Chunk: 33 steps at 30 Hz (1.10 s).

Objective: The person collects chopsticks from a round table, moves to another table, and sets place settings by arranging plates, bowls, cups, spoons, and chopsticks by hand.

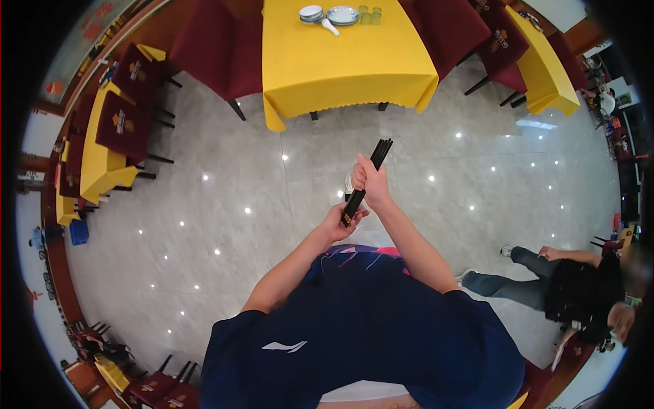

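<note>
A bundle of black chopsticks with gold marks at the lower end slants up to the right in front of my body. My right hand is closed around its upper half, and the tips stick out above the fist. Lower down, my left hand cradles the gold-marked end, its fingers curled beneath and beside it. Beyond my hands, the yellow-covered table bears stacked bowls, patterned plates, a white spoon and several green glasses.
Dark red chairs flank the table, with more on the right. Other yellow-clothed tables stand at the left and far right. A person in dark clothes is on the right. Grey tiled floor lies between.
</note>
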Motion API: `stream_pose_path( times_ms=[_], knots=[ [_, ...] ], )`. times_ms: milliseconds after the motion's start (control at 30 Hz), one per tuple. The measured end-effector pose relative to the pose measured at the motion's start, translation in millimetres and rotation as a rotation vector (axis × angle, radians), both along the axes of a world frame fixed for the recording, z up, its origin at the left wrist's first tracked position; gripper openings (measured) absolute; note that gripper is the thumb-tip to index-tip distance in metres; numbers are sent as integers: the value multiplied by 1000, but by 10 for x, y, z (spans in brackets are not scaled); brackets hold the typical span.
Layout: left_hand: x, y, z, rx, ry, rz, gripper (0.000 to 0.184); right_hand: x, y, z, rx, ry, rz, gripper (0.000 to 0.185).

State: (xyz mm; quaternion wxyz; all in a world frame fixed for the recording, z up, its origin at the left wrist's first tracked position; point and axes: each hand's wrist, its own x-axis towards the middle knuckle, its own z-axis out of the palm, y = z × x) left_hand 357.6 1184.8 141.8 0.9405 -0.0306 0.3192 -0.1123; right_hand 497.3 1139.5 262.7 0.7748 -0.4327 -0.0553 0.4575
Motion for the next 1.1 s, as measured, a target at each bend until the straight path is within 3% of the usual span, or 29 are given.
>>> stream_pose_path(
  times_ms=[67,167,200,267,300,467,533,633,733,767,800,867,900,933,1000,1033,1100],
  knots=[
    [408,397,-32,132,-3,-82,38,359,257,-39,100,-57,34,43],
    [1011,908,21,981,28,-80,35,901,671,36,-35,-230,-47,44],
    [1229,1069,173,982,32,-94,35,1131,830,6,-36,-221,-57,44],
    [1694,1377,647,1875,-273,-162,42,1586,1156,-98,-80,-612,-72,40],
    [1871,1503,693,2025,-268,-212,50,1762,1306,113,-88,-606,-52,40],
    [2922,2366,537,1956,-399,-90,40,2494,2138,208,-9,-867,8,33],
    [3231,2680,409,1911,-493,-7,36,2753,2447,223,6,-1121,-29,31],
    [3585,3186,295,2007,-418,-215,28,3125,2889,-21,-93,-1057,-103,32],
    [3951,3596,142,1968,-371,-186,22,3408,3237,-159,-177,-1056,-81,26],
    [4100,3646,96,1329,-328,81,17,3525,3355,-177,-199,-1058,-91,26],
    [4186,3758,6,1308,-341,75,17,3624,3436,-219,-258,-1208,-52,24],
    [4332,4034,-150,1991,-409,-41,15,3792,3568,-213,-335,-1359,-7,22],
    [4390,4077,18,1670,-345,-46,16,3823,3616,-161,-400,-1422,50,21],
    [4516,4178,-55,1663,-357,-48,16,3876,3693,-129,-464,-1481,107,20],
    [4693,4255,-297,1548,-411,174,17,4035,3856,-162,-516,-1507,147,13],
    [4797,4340,-667,1704,-437,133,20,4117,3912,-216,-504,-1475,112,9],
    [4909,4344,-884,1697,-354,88,22,4259,3954,-418,-494,-1435,90,8]
  ],
)
